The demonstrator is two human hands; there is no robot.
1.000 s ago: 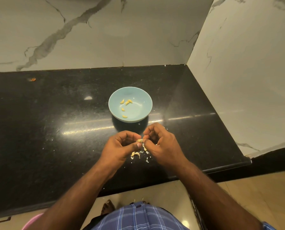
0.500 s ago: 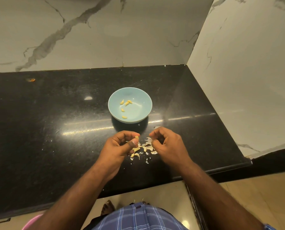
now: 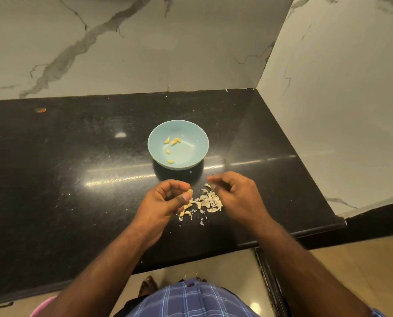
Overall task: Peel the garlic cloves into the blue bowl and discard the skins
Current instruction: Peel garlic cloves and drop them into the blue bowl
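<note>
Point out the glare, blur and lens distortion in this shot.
Head view: a streak of glare crosses the black counter beside the blue bowl, with a small bright spot further back; the right hand is motion-blurred, while the left hand pinching a garlic clove is sharper; wide-angle bowing curves the counter's front edge.

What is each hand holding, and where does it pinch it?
The left hand pinches a garlic clove between thumb and fingertips. The right hand is blurred; I cannot tell whether it holds anything.
</note>
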